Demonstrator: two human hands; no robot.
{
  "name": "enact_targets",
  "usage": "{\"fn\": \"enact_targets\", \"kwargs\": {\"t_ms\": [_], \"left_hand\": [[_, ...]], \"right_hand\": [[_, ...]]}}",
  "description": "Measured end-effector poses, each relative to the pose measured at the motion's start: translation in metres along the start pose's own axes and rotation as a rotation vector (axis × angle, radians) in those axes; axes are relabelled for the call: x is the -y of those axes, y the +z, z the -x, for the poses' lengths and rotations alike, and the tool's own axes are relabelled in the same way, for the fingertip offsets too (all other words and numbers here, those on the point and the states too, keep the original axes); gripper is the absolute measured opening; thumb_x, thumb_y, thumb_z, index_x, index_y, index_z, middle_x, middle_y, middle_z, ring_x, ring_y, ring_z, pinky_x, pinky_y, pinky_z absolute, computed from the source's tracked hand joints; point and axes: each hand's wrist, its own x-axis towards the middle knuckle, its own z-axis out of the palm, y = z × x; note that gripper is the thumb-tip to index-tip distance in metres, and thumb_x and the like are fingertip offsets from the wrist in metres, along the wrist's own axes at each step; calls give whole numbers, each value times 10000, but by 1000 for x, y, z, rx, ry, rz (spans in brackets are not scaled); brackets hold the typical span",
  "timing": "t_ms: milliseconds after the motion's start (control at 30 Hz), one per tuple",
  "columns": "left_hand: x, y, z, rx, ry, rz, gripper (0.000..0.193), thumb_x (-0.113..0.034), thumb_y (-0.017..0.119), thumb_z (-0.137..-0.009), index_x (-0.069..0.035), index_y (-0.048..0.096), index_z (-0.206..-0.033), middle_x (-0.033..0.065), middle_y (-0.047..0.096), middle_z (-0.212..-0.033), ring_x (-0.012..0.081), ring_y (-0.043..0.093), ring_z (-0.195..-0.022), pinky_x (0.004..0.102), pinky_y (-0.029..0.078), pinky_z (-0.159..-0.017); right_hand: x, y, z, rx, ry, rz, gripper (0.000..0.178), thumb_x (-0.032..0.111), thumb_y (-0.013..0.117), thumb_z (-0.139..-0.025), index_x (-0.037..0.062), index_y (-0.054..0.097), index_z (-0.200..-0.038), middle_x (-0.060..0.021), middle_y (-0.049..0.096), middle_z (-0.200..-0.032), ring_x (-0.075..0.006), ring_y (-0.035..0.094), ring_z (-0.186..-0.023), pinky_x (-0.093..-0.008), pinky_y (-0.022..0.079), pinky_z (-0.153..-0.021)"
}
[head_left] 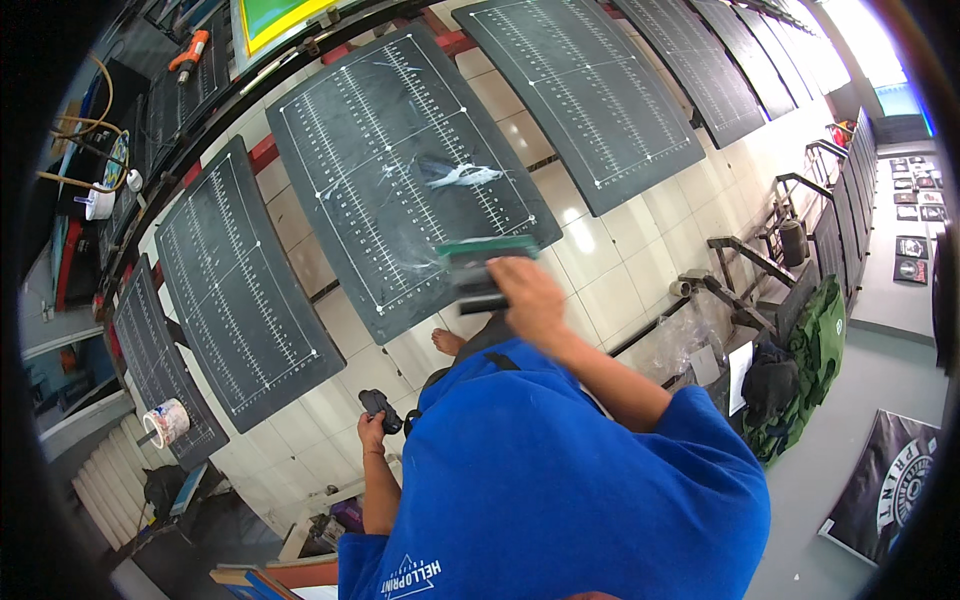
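Observation:
My right hand is closed around a squeegee with a green blade and a dark handle, slightly smeared by motion. The blade is at the near right edge of a black platen marked with white ruler lines. I cannot tell whether the two touch. A whitish, shiny smear lies on that platen beyond the blade. Down by my left side, my left hand grips a small black object whose kind I cannot make out.
More ruled platens stand in a row to both sides, with tiled floor between. A stained white tub sits on the far-left platen. An orange heat gun lies at the upper left. Metal brackets and a green cloth are at right.

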Motion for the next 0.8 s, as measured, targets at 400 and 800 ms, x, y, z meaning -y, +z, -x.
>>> {"fn": "enact_targets", "kwargs": {"t_ms": [400, 800], "left_hand": [[-20, -1, 3, 12, 15, -14, 219, -129, 773, -852, -22, 637, -985, 78, 685, -900, 172, 643, -782, 327, 531, -699], [-41, -3, -4, 66, 39, -134, 227, -125, 765, -853, -29, 638, -1015, 82, 677, -895, 190, 657, -798, 340, 546, -712]], "right_hand": [[-23, 39, -20, -88, 159, 278, 598, 161, 652, -817, -23, 567, -1381, -163, 597, -1382, -339, 580, -1268, -427, 496, -1038], [58, 65, -35, 69, 63, 326, 539, 145, 612, -842, -76, 584, -1334, -112, 591, -1110, -233, 574, -1060, -317, 509, -791]]}}
